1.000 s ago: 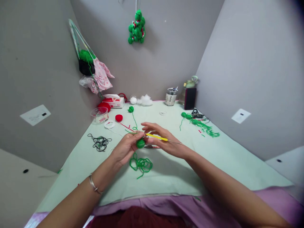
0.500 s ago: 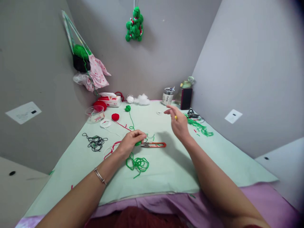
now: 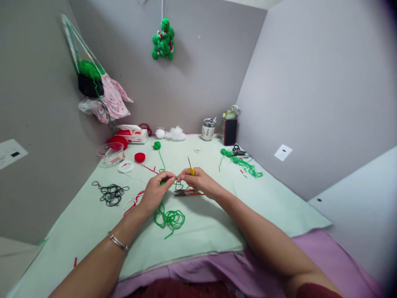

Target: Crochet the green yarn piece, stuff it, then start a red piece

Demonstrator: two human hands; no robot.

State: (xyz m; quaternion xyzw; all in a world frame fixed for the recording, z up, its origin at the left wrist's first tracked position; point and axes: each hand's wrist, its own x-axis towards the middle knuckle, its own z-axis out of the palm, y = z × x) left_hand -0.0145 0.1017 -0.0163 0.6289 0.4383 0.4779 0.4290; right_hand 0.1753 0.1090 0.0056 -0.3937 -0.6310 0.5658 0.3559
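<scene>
My left hand [image 3: 157, 189] is closed in a pinch on a small green yarn piece [image 3: 163, 183], mostly hidden by the fingers. Fingertips of my right hand [image 3: 198, 180] meet those of my left, pinched at the same spot. A crochet hook with a yellow handle [image 3: 192, 171] rests in my right hand, its thin metal tip pointing up. Just under both hands lie orange-handled thread snips [image 3: 189, 193]. A loose coil of green yarn [image 3: 170, 218] is on the table nearer to me.
Black cord [image 3: 111, 193], a red yarn ball [image 3: 139, 157], a plastic tub [image 3: 111, 155] and a tissue box [image 3: 133, 135] are at left. A pen can [image 3: 208, 130], black scissors [image 3: 237, 150] and green yarn strands [image 3: 252, 169] stand or lie at the back right.
My right hand has come down and left to meet my left hand, and its hook now shows upright. The view has shifted to the right.
</scene>
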